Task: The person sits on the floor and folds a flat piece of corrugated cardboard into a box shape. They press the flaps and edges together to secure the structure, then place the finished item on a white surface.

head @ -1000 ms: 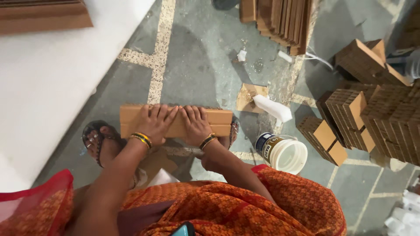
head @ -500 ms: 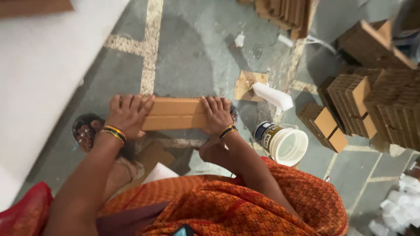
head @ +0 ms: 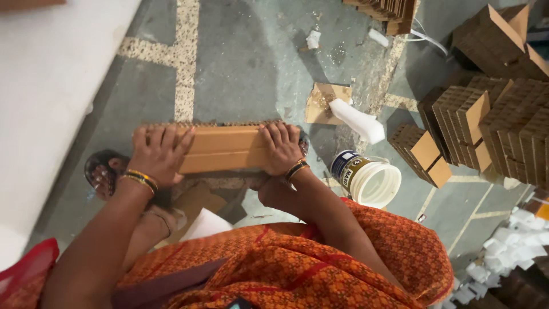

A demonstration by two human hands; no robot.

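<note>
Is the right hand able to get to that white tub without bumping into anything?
Probably yes. The right hand presses the cardboard bundle, and the open white tub stands on the floor just to its right, with only bare floor between them.

We have a single view, from a camera worn on the person's head, looking almost straight down past an orange patterned garment [head: 297, 269] to the concrete floor [head: 246, 63]. It sits close above the left hand [head: 157, 151] and right hand [head: 281, 147], which lie mid-frame. No second view shares the scene; stacked cardboard [head: 492, 120] fills our far right.
</note>
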